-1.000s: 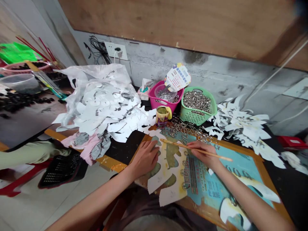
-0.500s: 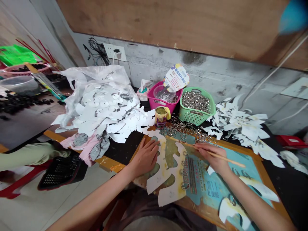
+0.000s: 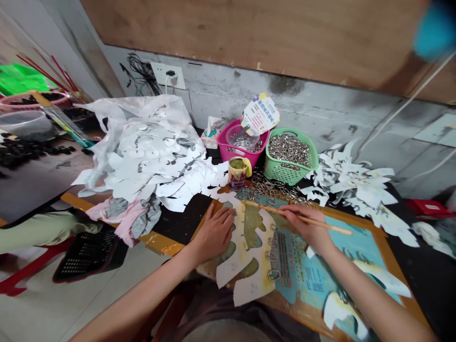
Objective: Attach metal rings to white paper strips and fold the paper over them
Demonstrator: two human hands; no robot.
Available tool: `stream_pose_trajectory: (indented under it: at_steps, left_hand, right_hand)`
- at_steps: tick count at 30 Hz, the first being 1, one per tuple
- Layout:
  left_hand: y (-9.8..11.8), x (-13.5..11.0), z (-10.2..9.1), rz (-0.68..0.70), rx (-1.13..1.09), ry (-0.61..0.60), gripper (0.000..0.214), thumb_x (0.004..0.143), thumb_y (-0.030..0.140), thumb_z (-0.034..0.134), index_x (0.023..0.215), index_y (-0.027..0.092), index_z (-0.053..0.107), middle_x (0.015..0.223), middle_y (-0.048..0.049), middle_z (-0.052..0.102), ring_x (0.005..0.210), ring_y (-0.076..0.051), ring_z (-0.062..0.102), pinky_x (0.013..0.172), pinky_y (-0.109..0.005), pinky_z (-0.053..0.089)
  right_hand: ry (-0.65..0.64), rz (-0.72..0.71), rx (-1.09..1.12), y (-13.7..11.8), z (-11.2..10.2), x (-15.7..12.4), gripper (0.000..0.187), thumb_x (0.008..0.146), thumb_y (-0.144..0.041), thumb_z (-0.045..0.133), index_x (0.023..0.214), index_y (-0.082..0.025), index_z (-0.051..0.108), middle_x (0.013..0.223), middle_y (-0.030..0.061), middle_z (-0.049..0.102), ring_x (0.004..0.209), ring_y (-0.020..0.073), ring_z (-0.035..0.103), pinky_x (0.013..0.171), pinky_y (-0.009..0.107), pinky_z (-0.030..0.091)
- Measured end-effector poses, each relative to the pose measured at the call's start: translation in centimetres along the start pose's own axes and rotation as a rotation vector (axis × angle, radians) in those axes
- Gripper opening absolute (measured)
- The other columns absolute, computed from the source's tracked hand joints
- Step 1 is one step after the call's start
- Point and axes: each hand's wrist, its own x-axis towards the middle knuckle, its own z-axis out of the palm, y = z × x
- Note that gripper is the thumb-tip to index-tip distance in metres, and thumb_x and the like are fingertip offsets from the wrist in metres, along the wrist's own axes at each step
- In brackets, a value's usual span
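My left hand (image 3: 214, 231) lies flat with fingers stretched over the left edge of a white cut-out sheet (image 3: 261, 280). My right hand (image 3: 309, 227) pinches a thin wooden stick (image 3: 326, 225), its far tip over the upper part of that sheet. Several metal rings (image 3: 273, 256) sit along the sheet's right side, with yellowish smears around them. Under it is a blue printed board (image 3: 317, 273) edged in brown tape. Beyond the stick tip stands a small stained cup (image 3: 237, 173) holding something greenish-yellow. Loose rings (image 3: 265, 187) are heaped beside the cup.
A pink basket (image 3: 225, 151) and a green basket (image 3: 290, 175) full of rings stand against the wall. White cut-outs pile up at left (image 3: 142, 161) and right (image 3: 356, 178). A pink and grey cloth (image 3: 124, 218) hangs over the table edge. Another person's sleeve (image 3: 39, 231) shows at far left.
My right hand and the stick have shifted a little to the left and away from me. My left hand stays in place on the sheet.
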Motion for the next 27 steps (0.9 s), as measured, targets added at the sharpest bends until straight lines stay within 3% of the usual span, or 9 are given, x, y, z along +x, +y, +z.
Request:
stream_pose_trajectory:
  at_steps: [5,10,14,18,22,25,27]
  left_hand:
    - [0.1,0.0,-0.2,-0.008,-0.005,-0.016,0.029,0.092,0.015,0.041,0.115,0.016,0.059,0.14,-0.0125,0.057,0.134,-0.033,0.046,0.117,-0.066,0.019]
    - [0.2,0.1,-0.4,-0.01,-0.001,-0.026,0.03,0.093,0.016,0.04,0.117,0.015,0.058,0.14,-0.0132,0.057,0.134,-0.033,0.046,0.117,-0.067,0.02]
    - [0.2,0.2,-0.4,-0.01,-0.002,-0.031,0.03,0.093,0.016,0.039,0.116,0.015,0.059,0.139,-0.0144,0.057,0.134,-0.033,0.046,0.116,-0.068,0.02]
    - [0.2,0.2,-0.4,-0.004,-0.003,-0.016,0.03,0.092,0.015,0.04,0.116,0.016,0.058,0.139,-0.0138,0.057,0.134,-0.033,0.046,0.117,-0.066,0.019]
    - [0.2,0.1,-0.4,0.004,-0.005,0.002,0.029,0.091,0.014,0.041,0.114,0.016,0.058,0.138,-0.0135,0.058,0.132,-0.032,0.047,0.117,-0.066,0.019]
    - [0.2,0.1,-0.3,0.002,-0.002,-0.006,0.029,0.092,0.014,0.04,0.115,0.016,0.058,0.138,-0.0139,0.058,0.133,-0.032,0.047,0.117,-0.065,0.019]
    - [0.2,0.1,-0.3,0.005,0.002,-0.011,0.028,0.093,0.015,0.039,0.115,0.017,0.057,0.138,-0.0141,0.057,0.133,-0.031,0.046,0.117,-0.064,0.019]
  right_hand:
    - [0.006,-0.061,-0.051,-0.4,0.2,0.4,0.015,0.087,-0.028,0.064,0.094,-0.022,0.076,0.087,0.0058,0.079,0.073,0.0204,0.075,0.062,0.028,0.061]
    - [-0.027,-0.044,0.061,-0.2,-0.5,0.1,0.026,0.087,-0.027,0.065,0.112,-0.023,0.069,0.09,0.0055,0.078,0.08,0.0202,0.076,0.07,0.028,0.063]
    - [0.03,-0.058,0.043,-0.4,-0.7,-0.1,0.024,0.088,-0.027,0.064,0.111,-0.023,0.069,0.089,0.0055,0.077,0.08,0.0196,0.076,0.07,0.028,0.063]
    - [-0.071,-0.084,0.017,-0.6,-0.2,0.0,0.025,0.089,-0.028,0.063,0.113,-0.025,0.068,0.092,0.0051,0.078,0.082,0.0204,0.076,0.07,0.029,0.063]
    - [-0.043,-0.119,-0.064,-0.5,0.4,0.0,0.023,0.091,-0.027,0.061,0.113,-0.025,0.068,0.099,0.0056,0.078,0.089,0.0208,0.075,0.078,0.032,0.063]
    - [-0.117,-0.146,-0.088,-0.6,0.4,-0.1,0.023,0.092,-0.027,0.061,0.114,-0.025,0.068,0.099,0.0049,0.078,0.089,0.0207,0.076,0.076,0.031,0.063]
    - [-0.079,-0.152,-0.114,-0.7,0.3,-0.2,0.022,0.091,-0.026,0.06,0.112,-0.025,0.069,0.098,0.0049,0.078,0.087,0.0209,0.076,0.076,0.031,0.063]
